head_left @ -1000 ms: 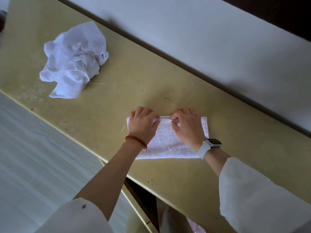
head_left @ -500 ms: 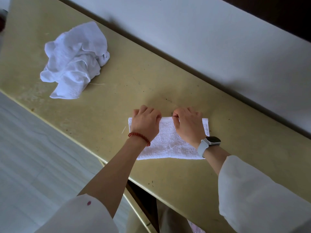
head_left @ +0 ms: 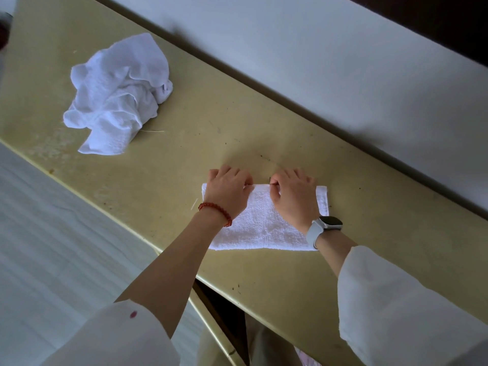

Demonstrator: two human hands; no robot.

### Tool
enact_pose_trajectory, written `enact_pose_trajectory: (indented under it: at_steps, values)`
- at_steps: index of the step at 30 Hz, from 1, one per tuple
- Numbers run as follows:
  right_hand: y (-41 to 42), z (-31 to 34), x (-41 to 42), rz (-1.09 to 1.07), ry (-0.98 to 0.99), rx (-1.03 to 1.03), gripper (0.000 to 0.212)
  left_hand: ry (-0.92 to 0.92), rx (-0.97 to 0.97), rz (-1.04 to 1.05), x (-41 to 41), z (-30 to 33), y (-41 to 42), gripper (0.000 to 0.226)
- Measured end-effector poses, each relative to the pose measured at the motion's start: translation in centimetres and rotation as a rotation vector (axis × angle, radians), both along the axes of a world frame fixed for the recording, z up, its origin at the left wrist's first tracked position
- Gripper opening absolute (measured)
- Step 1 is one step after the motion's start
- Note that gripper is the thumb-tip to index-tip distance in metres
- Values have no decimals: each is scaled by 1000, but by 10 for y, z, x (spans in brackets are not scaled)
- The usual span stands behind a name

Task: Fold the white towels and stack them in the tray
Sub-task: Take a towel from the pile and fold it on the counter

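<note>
Left hand (head_left: 227, 192) and right hand (head_left: 294, 198) each pinch, apparently, the far edge of the folded towel (head_left: 264, 228) on the worktop (head_left: 211, 128); crumpled towel (head_left: 118, 93) lies well apart.

Crumpled towel (head_left: 117, 95) left of folded towel (head_left: 264, 225)

two towels (head_left: 260, 228), two hands (head_left: 227, 192), one table (head_left: 211, 122)

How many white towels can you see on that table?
2. One folded towel lies flat near the table's front edge, under both hands. One crumpled towel sits apart at the far left; that heap might hide more than one. No tray is in view.
</note>
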State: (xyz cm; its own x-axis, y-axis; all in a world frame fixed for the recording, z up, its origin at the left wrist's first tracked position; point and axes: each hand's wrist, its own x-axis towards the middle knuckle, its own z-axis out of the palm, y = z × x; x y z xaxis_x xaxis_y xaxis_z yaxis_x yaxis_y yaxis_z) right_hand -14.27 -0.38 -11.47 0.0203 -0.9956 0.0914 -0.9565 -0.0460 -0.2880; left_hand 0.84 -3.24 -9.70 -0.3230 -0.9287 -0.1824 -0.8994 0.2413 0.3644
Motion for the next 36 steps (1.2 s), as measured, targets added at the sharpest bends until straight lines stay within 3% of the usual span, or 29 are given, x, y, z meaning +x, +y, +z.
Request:
enact_pose_trajectory:
  at_steps: [3,9,14,18,20,22,27,36]
  values:
    - [1,-2,0,11,7,-32,7,-4,4,34,1,-1,-1,20]
    - [2,-4,0,25,35,-70,22,-77,7,57,-7,-1,-5,23]
    - [15,5,2,39,-15,-155,23,0,-329,112,-2,-7,8,19]
    - [47,-1,3,136,45,-116,39,81,-392,18,4,-8,40,37]
    - [59,-7,8,165,94,-33,51,32,-380,-95,3,-14,60,40]
    - [62,-11,10,176,124,15,46,-52,-314,-146,1,-23,72,41]
    - [60,-14,-1,133,144,144,48,-249,-170,-94,5,-33,76,52]
    - [65,-11,-47,-14,153,215,47,-231,-122,-2,30,-28,79,53]
